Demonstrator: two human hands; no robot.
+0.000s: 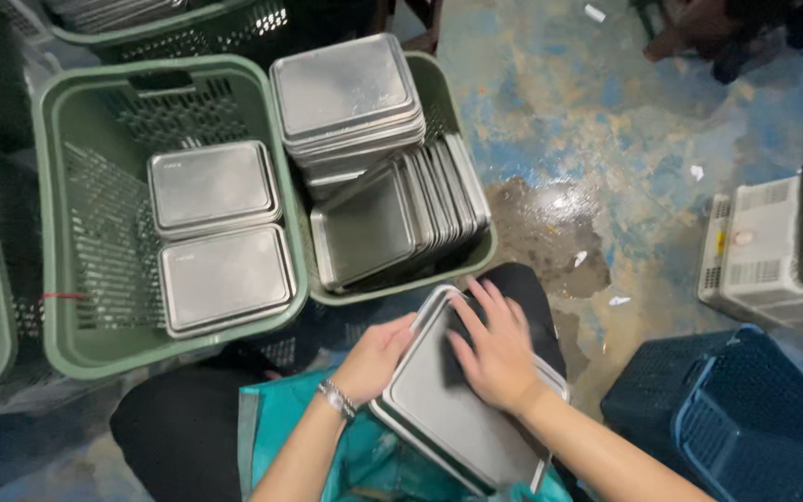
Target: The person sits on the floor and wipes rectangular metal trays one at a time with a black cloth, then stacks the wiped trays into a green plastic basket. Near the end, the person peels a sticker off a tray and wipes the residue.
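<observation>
A small stack of rectangular steel trays (448, 418) rests on my lap, upside down. My left hand (375, 358), a watch on its wrist, grips the stack's left edge. My right hand (493, 349) lies flat on the top tray's bottom and presses a dark pad (455, 346) against it. Ahead stands a green basket (67, 325) with two stacks of upturned trays (220, 223). A second green basket (439, 102) to its right holds a flat pile of trays (346, 93) and several trays standing on edge (401, 218).
The wet, stained concrete floor (587, 139) stretches to the right with paper scraps. A white crate (759, 251) and dark blue crates (736, 409) sit at right. More green baskets line the left edge and top. Another person's foot shows at top right.
</observation>
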